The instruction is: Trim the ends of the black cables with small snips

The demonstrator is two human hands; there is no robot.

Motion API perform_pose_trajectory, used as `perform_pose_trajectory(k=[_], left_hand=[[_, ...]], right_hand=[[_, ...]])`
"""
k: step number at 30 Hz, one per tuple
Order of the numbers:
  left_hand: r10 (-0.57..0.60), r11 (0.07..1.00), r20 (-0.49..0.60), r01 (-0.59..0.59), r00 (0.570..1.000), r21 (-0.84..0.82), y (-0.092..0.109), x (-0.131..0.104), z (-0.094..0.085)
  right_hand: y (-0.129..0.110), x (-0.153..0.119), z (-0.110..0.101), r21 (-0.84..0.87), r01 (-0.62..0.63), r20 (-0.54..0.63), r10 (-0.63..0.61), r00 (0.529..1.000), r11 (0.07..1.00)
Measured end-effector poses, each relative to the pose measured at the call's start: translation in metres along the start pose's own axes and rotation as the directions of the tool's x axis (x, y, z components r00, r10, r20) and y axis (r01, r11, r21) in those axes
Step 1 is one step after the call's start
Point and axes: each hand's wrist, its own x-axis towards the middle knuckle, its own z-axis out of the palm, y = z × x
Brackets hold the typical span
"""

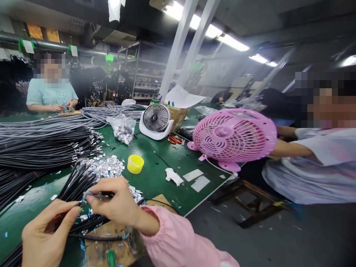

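My left hand (47,231) is closed, its thumb and forefinger pinching a black cable (81,203) near the stripped end. Thin coloured wires (84,196) show between my two hands. My right hand (118,202) is closed too, with thumb and forefinger pressed together at the wires. A dark, partly greyish piece shows among its fingers, too hidden to name. Below my hands lies a bundle of black cables (91,225). Just beyond them is a heap of silver foil scraps (109,167). A wooden board (98,252) with a green knob (111,257) sits under the right wrist.
Stacks of black cables (36,152) and grey cables (50,128) fill the left side. Across the green table (152,163) are a yellow ring-shaped container (135,164), orange-handled scissors (175,139), a white fan (155,120) and a pink fan (232,137). One person sits opposite, another at right.
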Motion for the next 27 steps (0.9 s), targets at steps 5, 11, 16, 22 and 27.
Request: perform_pose_trajectory(k=[5, 11, 16, 22, 27], left_hand=[[0.01, 1.0, 0.107, -0.01, 0.994, 0.005, -0.015, 0.008, -0.01], [-0.034, 0.999, 0.104, 0.036, 0.994, -0.014, -0.005, 0.002, -0.005], [-0.104, 0.992, 0.296, 0.119, 0.949, -0.033, -0.015, 0.008, -0.009], [-0.23, 0.954, 0.311, 0.277, 0.922, -0.115, 0.004, 0.008, -0.002], [-0.352, 0.913, 0.235, 0.387, 0.906, -0.127, 0.031, 0.008, 0.009]], right_hand=[[-0.018, 0.008, 0.0, 0.303, -0.234, -0.011, 0.249, 0.968, 0.924], [-0.021, 0.012, -0.004, 0.373, -0.204, 0.031, 0.208, 0.978, 0.905], [-0.019, 0.008, 0.0, 0.361, -0.157, -0.028, 0.179, 0.983, 0.919], [-0.02, 0.012, 0.0, 0.523, -0.483, 0.212, 0.442, 0.872, 0.702], [-0.025, 0.021, -0.003, 0.664, -0.549, 0.275, 0.516, 0.811, 0.508]])
